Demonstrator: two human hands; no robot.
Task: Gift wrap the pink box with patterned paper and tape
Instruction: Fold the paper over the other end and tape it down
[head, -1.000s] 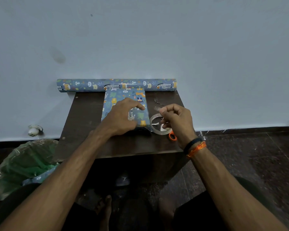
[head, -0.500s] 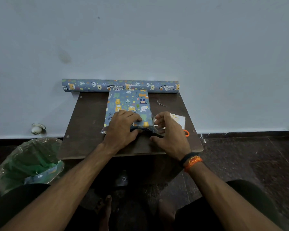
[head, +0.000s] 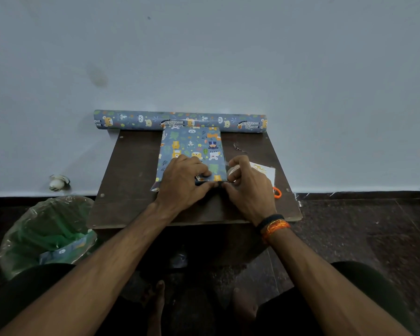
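At the near end of the dark wooden table [head: 131, 190] | our right hand [head: 249, 190] has dropped from mid-air to the blue animal-print wrapped box [head: 192, 146], pinching its corner | left hand [head: 182, 183] presses flat on top | taping the near-end flap seems next.

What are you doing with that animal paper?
A person is wrapping a box in blue animal paper on a small dark table. The left hand presses down on the near end of the box, while the right hand works at the near right corner, apparently sticking something down. The rest of the paper roll lies along the wall behind, and a bin sits on the floor to the left.
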